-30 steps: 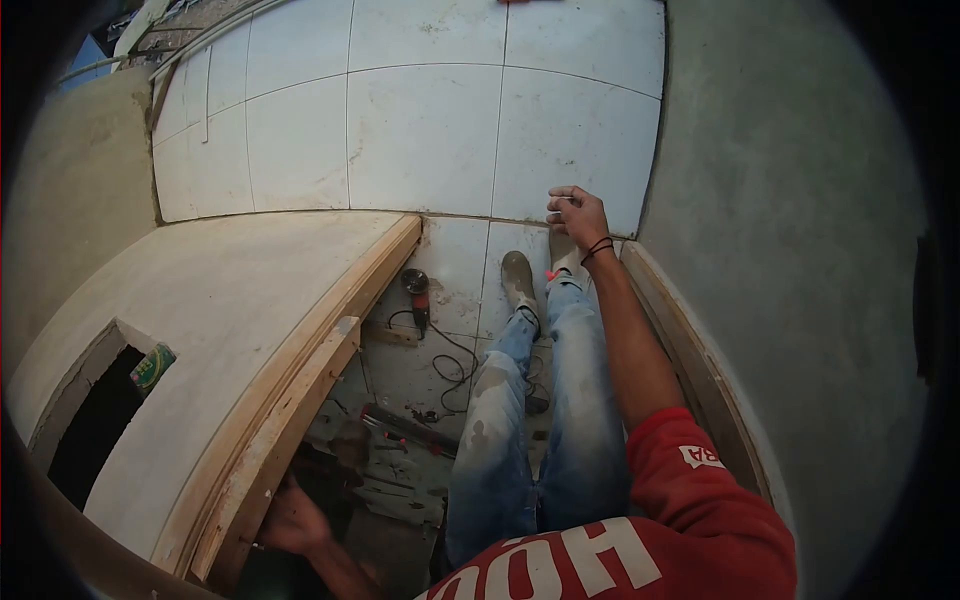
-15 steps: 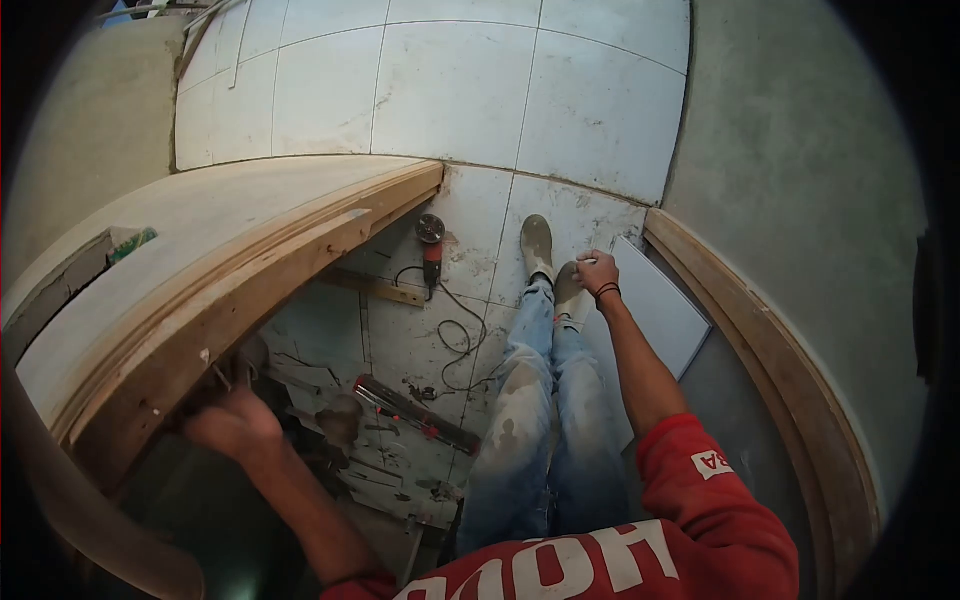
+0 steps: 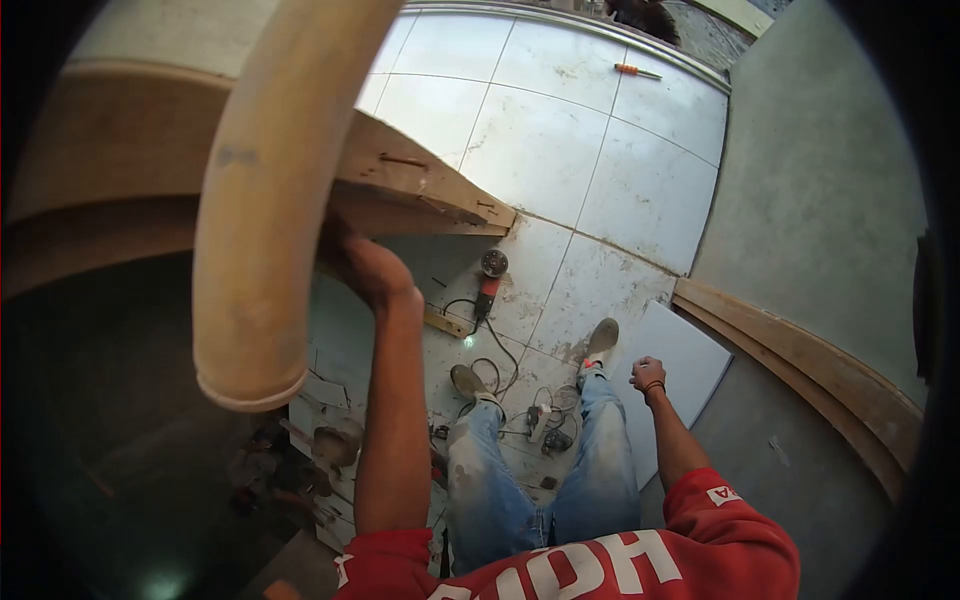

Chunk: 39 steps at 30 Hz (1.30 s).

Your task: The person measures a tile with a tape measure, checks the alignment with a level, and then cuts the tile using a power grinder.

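My left hand (image 3: 372, 268) reaches up against the underside of a wooden door frame (image 3: 420, 180) on the left; its fingers are hidden behind the wood and a thick, tan, rounded pole-like piece (image 3: 265, 220) close to the camera. My right hand (image 3: 648, 373) is closed, held over a white panel (image 3: 690, 350) that leans beside my right leg. Whatever sits in its fingers, if anything, is too small to make out. An angle grinder (image 3: 488, 290) with a red body lies on the tiled floor, apart from both hands.
Cords and small power tools (image 3: 548, 428) lie between my feet. A clutter of dusty tools (image 3: 335, 445) is at the lower left. An orange-handled tool (image 3: 632, 71) rests on the far tiles. Another wooden frame (image 3: 800, 365) runs along the right wall.
The view has shifted, and the tan pole-like piece now looms in front at the left. My left hand has risen along the frame. My feet have moved apart; my right hand stays closed.
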{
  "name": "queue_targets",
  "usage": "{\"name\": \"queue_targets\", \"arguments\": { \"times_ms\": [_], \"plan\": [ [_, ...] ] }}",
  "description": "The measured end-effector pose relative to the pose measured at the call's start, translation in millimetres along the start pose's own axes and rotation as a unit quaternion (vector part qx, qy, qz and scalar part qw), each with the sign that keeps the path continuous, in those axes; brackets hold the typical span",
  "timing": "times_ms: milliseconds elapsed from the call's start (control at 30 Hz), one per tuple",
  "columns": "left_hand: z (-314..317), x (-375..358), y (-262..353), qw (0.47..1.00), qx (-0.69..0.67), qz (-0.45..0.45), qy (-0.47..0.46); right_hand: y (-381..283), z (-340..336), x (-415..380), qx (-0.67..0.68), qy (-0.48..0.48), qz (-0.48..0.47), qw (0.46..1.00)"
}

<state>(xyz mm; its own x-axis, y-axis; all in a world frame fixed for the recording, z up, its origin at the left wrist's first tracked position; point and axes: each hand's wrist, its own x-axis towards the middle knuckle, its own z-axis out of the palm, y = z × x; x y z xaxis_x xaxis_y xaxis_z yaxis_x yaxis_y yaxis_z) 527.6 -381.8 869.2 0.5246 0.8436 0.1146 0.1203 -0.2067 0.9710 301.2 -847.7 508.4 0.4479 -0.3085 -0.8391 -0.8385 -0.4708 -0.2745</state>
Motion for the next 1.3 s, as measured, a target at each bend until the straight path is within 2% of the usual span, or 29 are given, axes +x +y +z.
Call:
{"name": "queue_targets", "arguments": {
  "times_ms": [33, 67, 100, 133, 167, 200, 233, 267, 333, 367, 400, 467, 500, 567, 600, 667, 700, 733, 800, 833, 867, 900, 933, 1000, 1033, 1133, 1200, 1267, 1300],
  "plan": [
    [-3.6, -13.5, 27.8, 0.997, 0.058, -0.023, -0.039, -2.3, -1.1, -6.3, -0.020, 0.006, -0.018, 1.000],
    [0.6, -11.4, 17.2, 0.997, 0.076, 0.028, -0.008, -10.7, -2.7, -16.5, -0.033, 0.012, -0.019, 0.999],
    [-6.5, -20.4, 32.6, 0.996, 0.072, -0.024, -0.049, -20.8, -3.5, -29.2, -0.045, 0.019, -0.020, 0.999],
    [-18.2, 10.7, -51.7, 0.975, 0.179, 0.120, -0.043, -28.6, -1.1, -39.5, -0.053, 0.021, -0.024, 0.998],
    [-30.6, 27.1, -118.7, 0.960, 0.092, 0.250, -0.087, -37.3, 3.1, -48.2, -0.056, 0.026, -0.040, 0.997],
    [-56.4, 9.9, -41.5, 0.972, 0.057, 0.127, -0.187, -45.5, 8.6, -57.9, -0.072, 0.030, -0.052, 0.996],
    [-79.8, 7.6, 7.5, 0.979, -0.035, 0.035, -0.200, -53.6, 14.8, -66.9, -0.088, 0.035, -0.063, 0.993],
    [-109.2, 16.0, 0.1, 0.964, -0.011, -0.003, -0.266, -62.7, 22.9, -79.9, -0.070, 0.037, -0.086, 0.993],
    [-178.4, 21.6, -25.4, 0.949, 0.012, -0.023, -0.313, -79.1, 45.6, -118.2, -0.029, 0.041, -0.131, 0.990],
    [-253.5, 29.2, -83.7, 0.925, 0.057, -0.092, -0.365, -80.3, 76.2, -152.0, -0.041, 0.075, -0.155, 0.984],
    [-295.1, 26.5, -126.6, 0.934, 0.049, -0.060, -0.348, -81.9, 95.2, -181.4, -0.044, 0.096, -0.156, 0.982],
    [-387.6, 13.1, -218.0, 0.929, 0.093, -0.092, -0.345, -65.7, 133.9, -223.0, -0.083, 0.140, -0.172, 0.971],
    [-439.9, 4.5, -256.6, 0.919, 0.095, -0.174, -0.340, -49.4, 153.5, -231.8, -0.115, 0.162, -0.191, 0.961],
    [-543.1, -15.3, -341.2, 0.903, 0.181, -0.241, -0.306, -25.0, 207.5, -247.0, -0.194, 0.178, -0.194, 0.945],
    [-594.0, -17.3, -379.8, 0.890, 0.234, -0.249, -0.303, -26.7, 242.3, -262.3, -0.191, 0.139, -0.175, 0.956],
    [-675.5, -4.3, -408.3, 0.852, 0.283, -0.358, -0.258, -30.4, 316.0, -275.8, -0.211, 0.081, -0.157, 0.962],
    [-709.8, 3.7, -427.3, 0.846, 0.302, -0.367, -0.242, -8.6, 348.5, -254.2, -0.252, 0.083, -0.225, 0.937],
    [-739.2, 10.6, -447.0, 0.840, 0.321, -0.375, -0.227, -35.4, 382.5, -279.7, -0.280, 0.044, -0.273, 0.919],
    [-781.5, 34.5, -481.3, 0.831, 0.338, -0.378, -0.228, -52.8, 448.8, -270.9, -0.252, -0.007, -0.235, 0.939],
    [-793.9, 46.4, -498.4, 0.827, 0.367, -0.360, -0.227, -68.3, 477.5, -264.2, -0.287, -0.029, -0.238, 0.927],
    [-801.7, 59.5, -516.2, 0.823, 0.395, -0.339, -0.227, -85.3, 503.5, -262.9, -0.292, -0.041, -0.308, 0.905],
    [-805.1, 73.8, -535.3, 0.828, 0.392, -0.328, -0.232, -94.2, 530.4, -245.7, -0.306, -0.039, -0.279, 0.909],
    [-803.5, 86.9, -552.9, 0.831, 0.388, -0.320, -0.236, -113.0, 553.1, -236.8, -0.356, -0.023, -0.336, 0.872],
    [-783.5, 120.0, -580.8, 0.829, 0.405, -0.276, -0.269, -134.8, 597.3, -200.9, -0.350, -0.031, -0.347, 0.869],
    [-770.1, 131.9, -601.6, 0.837, 0.400, -0.257, -0.272, -127.7, 619.7, -159.4, -0.300, -0.044, -0.335, 0.892],
    [-708.4, 163.2, -656.4, 0.868, 0.356, -0.221, -0.268, -155.1, 676.8, -81.1, -0.323, 0.004, -0.342, 0.883],
    [-658.1, 177.3, -702.0, 0.884, 0.361, -0.125, -0.269, -169.7, 711.2, -28.9, -0.349, 0.046, -0.360, 0.864],
    [-597.1, 195.9, -722.1, 0.870, 0.368, -0.153, -0.289, -194.0, 737.7, 9.4, -0.340, 0.066, -0.362, 0.866],
    [-571.6, 196.7, -752.4, 0.880, 0.365, -0.113, -0.281, -206.1, 749.3, 21.0, -0.345, 0.078, -0.356, 0.865]
  ]
}}
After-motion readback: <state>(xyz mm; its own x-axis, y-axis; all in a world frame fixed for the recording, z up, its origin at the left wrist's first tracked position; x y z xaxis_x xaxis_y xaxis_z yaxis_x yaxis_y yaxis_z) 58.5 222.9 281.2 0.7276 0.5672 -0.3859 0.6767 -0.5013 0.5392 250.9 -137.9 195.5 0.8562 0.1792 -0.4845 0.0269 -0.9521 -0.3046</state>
